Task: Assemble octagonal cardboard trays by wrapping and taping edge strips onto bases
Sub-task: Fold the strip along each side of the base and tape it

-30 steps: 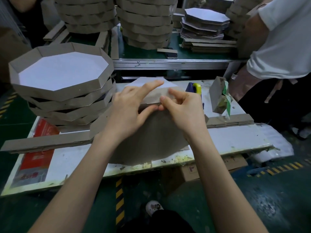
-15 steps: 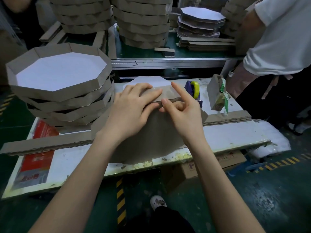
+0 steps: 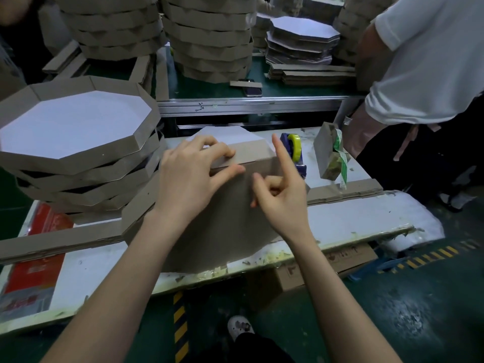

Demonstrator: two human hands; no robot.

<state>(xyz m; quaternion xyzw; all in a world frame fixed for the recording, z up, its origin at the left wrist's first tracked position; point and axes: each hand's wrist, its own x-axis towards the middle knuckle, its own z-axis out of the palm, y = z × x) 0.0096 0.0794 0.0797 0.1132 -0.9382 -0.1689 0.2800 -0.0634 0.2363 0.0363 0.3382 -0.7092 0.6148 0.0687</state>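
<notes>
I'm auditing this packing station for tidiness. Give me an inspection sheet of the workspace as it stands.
Surface: white table, tape scraps along its front edge.
Job's things: tray tilted up at centre, edge strip along its top; tape dispenser behind; flat strips on the table; stack of finished trays at left.
Clutter: folded cardboard with green tape, red printed sheet.
Hands: left hand grips the edge strip; right hand has index finger straight, others curled, nothing seen in it.
Cables: nothing seen.
Surroundings: more tray stacks behind; person in white shirt at right.

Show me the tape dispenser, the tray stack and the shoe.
tape dispenser (image 3: 295, 148): head view, on the yellow roll.
tray stack (image 3: 70, 121): head view, top tray's white floor.
shoe (image 3: 240, 326): head view, its white toe.
</notes>
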